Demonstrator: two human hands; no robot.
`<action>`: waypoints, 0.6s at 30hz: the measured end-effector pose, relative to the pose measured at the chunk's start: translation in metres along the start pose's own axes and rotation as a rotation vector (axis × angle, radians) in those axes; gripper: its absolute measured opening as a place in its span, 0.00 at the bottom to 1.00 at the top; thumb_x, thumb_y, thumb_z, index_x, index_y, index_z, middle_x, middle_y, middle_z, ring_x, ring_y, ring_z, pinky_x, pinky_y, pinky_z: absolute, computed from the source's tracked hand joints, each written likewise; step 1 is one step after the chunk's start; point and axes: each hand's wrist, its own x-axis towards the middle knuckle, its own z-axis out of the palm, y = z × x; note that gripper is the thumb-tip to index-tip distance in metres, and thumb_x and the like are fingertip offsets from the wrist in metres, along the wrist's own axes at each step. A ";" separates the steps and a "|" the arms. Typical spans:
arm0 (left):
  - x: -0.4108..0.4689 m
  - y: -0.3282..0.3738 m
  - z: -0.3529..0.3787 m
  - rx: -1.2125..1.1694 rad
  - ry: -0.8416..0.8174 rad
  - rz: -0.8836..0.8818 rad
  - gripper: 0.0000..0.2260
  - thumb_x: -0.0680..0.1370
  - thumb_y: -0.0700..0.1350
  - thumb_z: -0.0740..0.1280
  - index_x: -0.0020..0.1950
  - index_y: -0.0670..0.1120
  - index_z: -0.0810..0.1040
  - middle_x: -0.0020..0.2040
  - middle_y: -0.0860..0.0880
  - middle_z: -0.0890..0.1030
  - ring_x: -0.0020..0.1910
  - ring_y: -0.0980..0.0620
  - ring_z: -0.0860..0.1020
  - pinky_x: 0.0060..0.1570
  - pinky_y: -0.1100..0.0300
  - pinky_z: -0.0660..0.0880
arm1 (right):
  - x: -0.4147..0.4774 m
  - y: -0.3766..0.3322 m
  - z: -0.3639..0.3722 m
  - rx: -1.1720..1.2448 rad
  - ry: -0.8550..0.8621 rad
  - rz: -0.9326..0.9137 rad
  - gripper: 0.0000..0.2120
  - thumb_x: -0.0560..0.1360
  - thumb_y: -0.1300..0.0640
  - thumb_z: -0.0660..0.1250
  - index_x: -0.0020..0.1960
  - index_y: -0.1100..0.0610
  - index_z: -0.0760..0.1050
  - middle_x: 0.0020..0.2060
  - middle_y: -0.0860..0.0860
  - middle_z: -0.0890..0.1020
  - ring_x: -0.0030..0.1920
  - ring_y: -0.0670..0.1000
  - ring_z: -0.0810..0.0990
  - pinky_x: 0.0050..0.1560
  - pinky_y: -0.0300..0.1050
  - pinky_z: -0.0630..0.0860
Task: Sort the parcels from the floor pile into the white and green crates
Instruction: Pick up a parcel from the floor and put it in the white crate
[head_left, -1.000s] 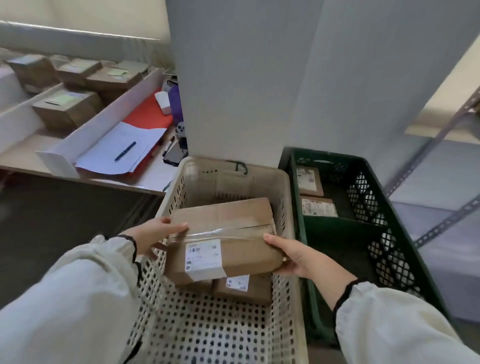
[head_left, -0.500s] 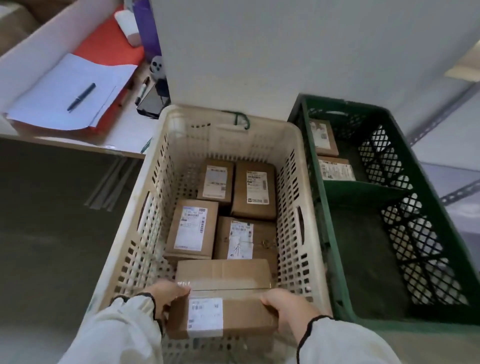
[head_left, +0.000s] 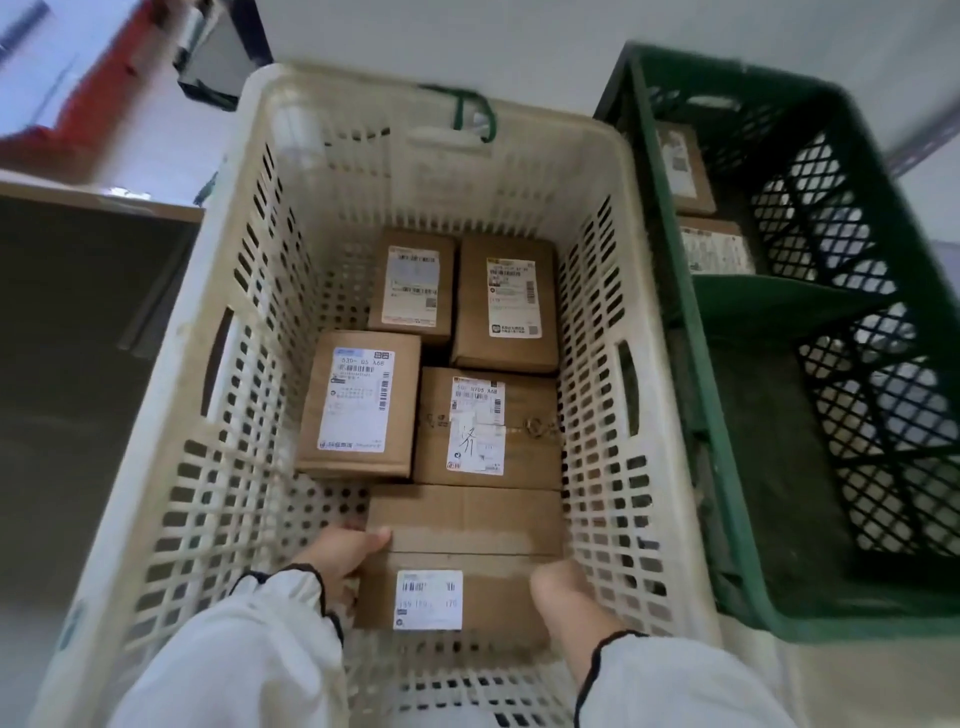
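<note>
One parcel: held low at near end of white crate, label up.
Left grip: grasped parcel's left edge, thumb on top.
Right grip: clasped parcel's right end, fingers hidden.
Four other parcels: lay flat behind it.
Green crate: stood right of white crate, two parcels at far end.

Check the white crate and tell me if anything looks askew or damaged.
Nothing stands out. In the perforated white plastic crate, four brown cardboard parcels lie flat, labels up, with no visible damage. The left hand and right hand hold a fifth brown cardboard parcel squarely at the near end.
</note>
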 end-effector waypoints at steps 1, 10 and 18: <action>0.002 0.000 0.000 0.000 0.000 0.009 0.06 0.78 0.43 0.67 0.46 0.43 0.72 0.49 0.42 0.78 0.54 0.41 0.75 0.55 0.42 0.72 | -0.002 0.000 0.004 -0.039 0.077 0.016 0.19 0.81 0.57 0.53 0.69 0.63 0.67 0.67 0.59 0.71 0.66 0.57 0.71 0.62 0.45 0.69; 0.013 -0.005 0.004 -0.030 0.009 -0.017 0.11 0.77 0.45 0.68 0.56 0.40 0.74 0.53 0.40 0.78 0.46 0.42 0.76 0.41 0.50 0.74 | -0.014 -0.006 0.004 -0.164 0.248 -0.001 0.10 0.77 0.62 0.60 0.55 0.61 0.77 0.53 0.58 0.80 0.53 0.57 0.79 0.51 0.47 0.77; -0.029 0.019 0.004 0.093 0.161 0.135 0.15 0.77 0.43 0.68 0.58 0.34 0.75 0.38 0.43 0.74 0.36 0.47 0.71 0.39 0.57 0.69 | -0.042 -0.037 -0.032 -0.129 0.153 -0.115 0.15 0.77 0.56 0.63 0.62 0.62 0.73 0.57 0.56 0.79 0.56 0.56 0.78 0.53 0.45 0.76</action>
